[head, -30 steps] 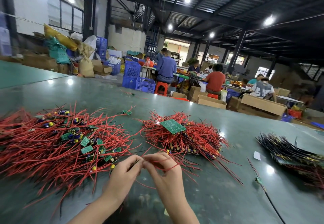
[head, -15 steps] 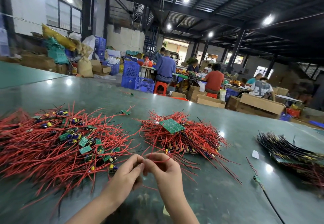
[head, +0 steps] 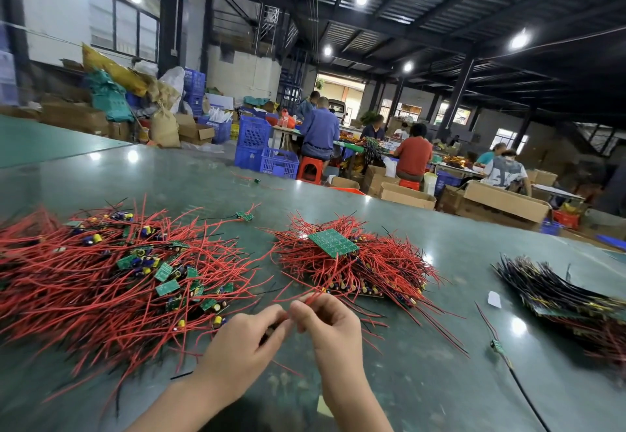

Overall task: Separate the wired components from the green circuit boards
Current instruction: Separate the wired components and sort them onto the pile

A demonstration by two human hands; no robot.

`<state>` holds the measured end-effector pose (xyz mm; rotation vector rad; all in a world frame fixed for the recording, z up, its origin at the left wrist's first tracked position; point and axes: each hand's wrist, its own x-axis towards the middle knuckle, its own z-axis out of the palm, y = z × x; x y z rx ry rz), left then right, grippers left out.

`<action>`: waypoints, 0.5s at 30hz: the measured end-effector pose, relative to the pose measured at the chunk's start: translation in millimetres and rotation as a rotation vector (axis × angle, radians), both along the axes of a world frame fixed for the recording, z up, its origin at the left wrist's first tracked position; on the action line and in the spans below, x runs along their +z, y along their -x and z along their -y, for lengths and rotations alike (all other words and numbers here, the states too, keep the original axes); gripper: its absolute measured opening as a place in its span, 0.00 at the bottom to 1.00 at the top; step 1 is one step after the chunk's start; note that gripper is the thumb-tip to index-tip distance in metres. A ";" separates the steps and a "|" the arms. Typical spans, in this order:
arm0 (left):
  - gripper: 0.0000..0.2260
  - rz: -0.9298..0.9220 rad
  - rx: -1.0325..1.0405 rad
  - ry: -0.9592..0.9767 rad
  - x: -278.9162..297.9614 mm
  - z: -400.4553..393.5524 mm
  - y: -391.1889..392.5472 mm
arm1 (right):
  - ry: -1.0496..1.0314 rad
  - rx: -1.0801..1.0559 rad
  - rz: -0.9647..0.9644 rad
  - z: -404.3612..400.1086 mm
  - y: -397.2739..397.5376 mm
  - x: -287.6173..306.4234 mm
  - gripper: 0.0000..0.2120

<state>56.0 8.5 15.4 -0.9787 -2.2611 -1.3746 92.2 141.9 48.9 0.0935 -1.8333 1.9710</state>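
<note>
My left hand (head: 244,343) and my right hand (head: 330,323) meet fingertip to fingertip just above the green table (head: 423,381), both pinching a small wired piece with a thin red wire (head: 313,298); what lies between the fingers is mostly hidden. To the left spreads a big loose heap of red wires with small green boards and capacitors (head: 135,272). Behind my hands sits a tighter red-wire pile (head: 355,269) topped by a larger green circuit board (head: 333,242).
A stack of black-wired boards (head: 559,293) lies at the right. A single small board on a black wire (head: 498,347) and a white paper scrap (head: 494,299) lie near it. Seated workers, cardboard boxes and blue crates stand beyond the table's far edge.
Both hands stay together at the same spot; the fingers have shifted on the red wire, which now points up to the right from my right fingertips.
</note>
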 end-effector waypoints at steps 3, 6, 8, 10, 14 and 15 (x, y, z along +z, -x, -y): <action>0.25 -0.040 0.088 0.097 -0.9 1.8 -1.2 | -0.052 -0.004 -0.017 0.6 1.0 -3.2 0.10; 0.18 -0.001 0.075 0.088 -3.0 5.8 1.4 | -0.148 0.019 -0.008 -1.1 2.0 -5.0 0.09; 0.14 0.037 0.041 0.085 -3.2 6.2 1.9 | -0.216 -0.012 -0.018 -2.4 2.3 -6.8 0.10; 0.18 0.124 -0.003 0.041 -3.0 2.1 1.1 | -0.296 -0.103 -0.078 -2.1 2.4 -9.1 0.12; 0.17 0.321 -0.119 -0.170 0.0 -6.1 0.4 | -0.382 -0.204 -0.179 -0.8 2.3 -10.3 0.13; 0.17 0.322 -0.133 -0.182 0.6 -5.7 0.8 | -0.356 -0.187 -0.167 -1.4 2.8 -10.4 0.13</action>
